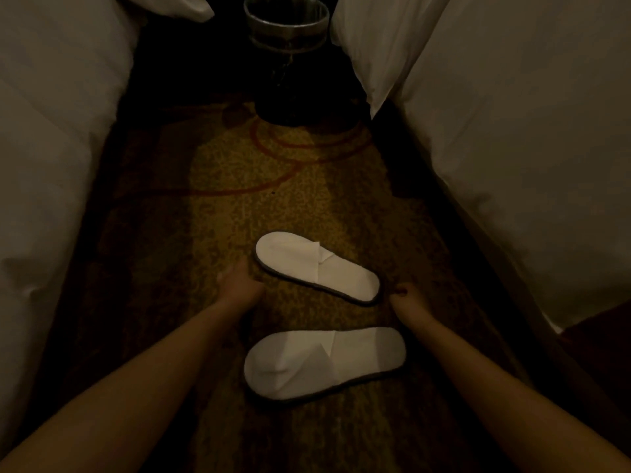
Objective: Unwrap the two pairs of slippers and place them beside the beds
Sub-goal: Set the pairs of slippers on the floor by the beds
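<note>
One unwrapped pair of slippers lies mid-frame between the beds, both hands gripping the farther slipper; the second pair is unseen.

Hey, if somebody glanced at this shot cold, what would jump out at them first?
Two white slippers on the dim patterned carpet: the far slipper lies angled mid-floor, with the left hand and right hand at its two ends, and the near slipper lies closer to the camera. Pale beds flank the aisle, left bed and right bed, with a bin at the far end.
</note>
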Demonstrator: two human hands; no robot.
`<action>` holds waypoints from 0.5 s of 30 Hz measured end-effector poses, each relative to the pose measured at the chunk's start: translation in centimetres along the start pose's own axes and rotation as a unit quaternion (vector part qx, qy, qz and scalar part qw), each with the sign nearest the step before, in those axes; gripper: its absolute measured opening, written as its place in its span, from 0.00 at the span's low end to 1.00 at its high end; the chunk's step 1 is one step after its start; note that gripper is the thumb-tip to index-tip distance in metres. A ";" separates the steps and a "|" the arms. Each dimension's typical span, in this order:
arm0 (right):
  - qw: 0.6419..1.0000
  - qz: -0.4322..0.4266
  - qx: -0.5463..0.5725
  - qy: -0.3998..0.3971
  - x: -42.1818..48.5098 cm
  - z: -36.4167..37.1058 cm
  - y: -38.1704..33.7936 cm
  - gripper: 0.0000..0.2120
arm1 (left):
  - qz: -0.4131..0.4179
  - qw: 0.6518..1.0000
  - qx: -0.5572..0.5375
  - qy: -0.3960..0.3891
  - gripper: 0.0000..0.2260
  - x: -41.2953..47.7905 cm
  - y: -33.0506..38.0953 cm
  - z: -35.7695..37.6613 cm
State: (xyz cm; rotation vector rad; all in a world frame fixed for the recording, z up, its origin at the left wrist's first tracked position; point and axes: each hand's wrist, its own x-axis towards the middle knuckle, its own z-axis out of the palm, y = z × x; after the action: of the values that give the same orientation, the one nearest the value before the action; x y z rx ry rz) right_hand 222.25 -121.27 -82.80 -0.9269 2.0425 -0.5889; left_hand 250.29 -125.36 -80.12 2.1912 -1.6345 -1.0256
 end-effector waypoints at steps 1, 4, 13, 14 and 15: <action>1.000 0.005 0.000 -0.003 0.4 0.1 -0.1 0.11 | 0.022 1.000 -0.012 -0.002 0.23 0.4 0.3 0.0; 1.000 -0.001 -0.003 -0.011 1.2 0.6 -0.2 0.14 | 0.058 0.997 -0.046 -0.029 0.27 2.0 0.9 0.2; 0.998 -0.054 0.016 -0.033 1.9 1.3 -1.1 0.08 | 0.013 0.993 -0.039 -0.110 0.34 4.9 0.5 0.9; 0.997 -0.064 0.020 -0.035 2.0 1.3 -1.3 0.08 | 0.008 0.994 -0.023 -0.107 0.31 5.0 0.3 0.8; 0.996 -0.074 0.030 -0.037 2.1 1.2 -1.7 0.09 | 0.001 0.995 0.001 -0.102 0.27 5.1 0.2 0.7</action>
State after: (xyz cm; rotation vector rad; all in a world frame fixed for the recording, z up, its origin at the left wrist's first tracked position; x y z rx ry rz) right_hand 223.09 -124.00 -83.37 -1.0552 1.8910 -0.6802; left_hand 250.41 -129.87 -82.53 2.1456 -1.7206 -1.2847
